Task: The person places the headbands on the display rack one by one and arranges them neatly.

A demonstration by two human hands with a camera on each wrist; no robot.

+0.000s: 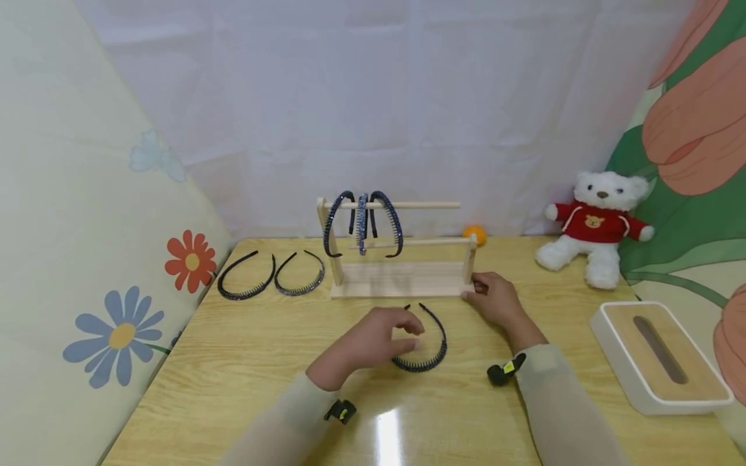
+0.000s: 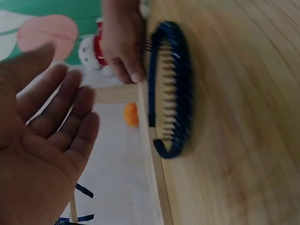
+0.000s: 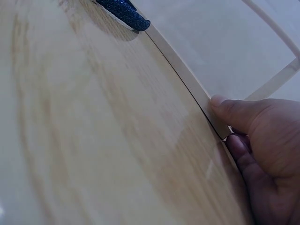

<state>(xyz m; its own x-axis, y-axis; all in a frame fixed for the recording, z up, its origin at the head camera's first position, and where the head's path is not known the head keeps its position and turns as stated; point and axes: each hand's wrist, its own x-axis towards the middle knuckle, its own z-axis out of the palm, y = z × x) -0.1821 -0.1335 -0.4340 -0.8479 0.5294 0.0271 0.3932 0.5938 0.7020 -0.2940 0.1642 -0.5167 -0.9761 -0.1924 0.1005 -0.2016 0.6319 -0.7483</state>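
Pale, smooth wood makes up the rack [image 1: 408,285], a flat oblong base with two uprights and two slim round rods; take it as the centre of the dial, with 6 o'clock towards the person. Three hung headbands [image 1: 362,223] loop over the left part of its upper rod, dark blue, glittery and lined with fine comb teeth. At 6 o'clock, the front headband [image 1: 419,367] lies on the table [image 1: 233,362], a glossy yellowish wood-grain surface. It is a toothed U, its curve towards the person and its sparkle dense in the right wrist view. Two more headbands [image 1: 299,292] of the same toothed shape lie at 9 o'clock, side by side.

At 7 o'clock the left hand [image 1: 379,336] hovers just beside the front headband, fingers loosely bent, a little spread and holding nothing. Between 3 and 4 o'clock the right hand [image 1: 498,299] pinches the near right corner of the rack's base between thumb and fingers.

A round orange thing [image 1: 476,233] sits at 2 o'clock. Between 2 and 3 is a fluffy white plush bear [image 1: 594,223], its red knit-like top bearing a bear-face patch. Between 3 and 4, farther out, stands a rounded white box [image 1: 629,372] with a slotted wood-look lid.
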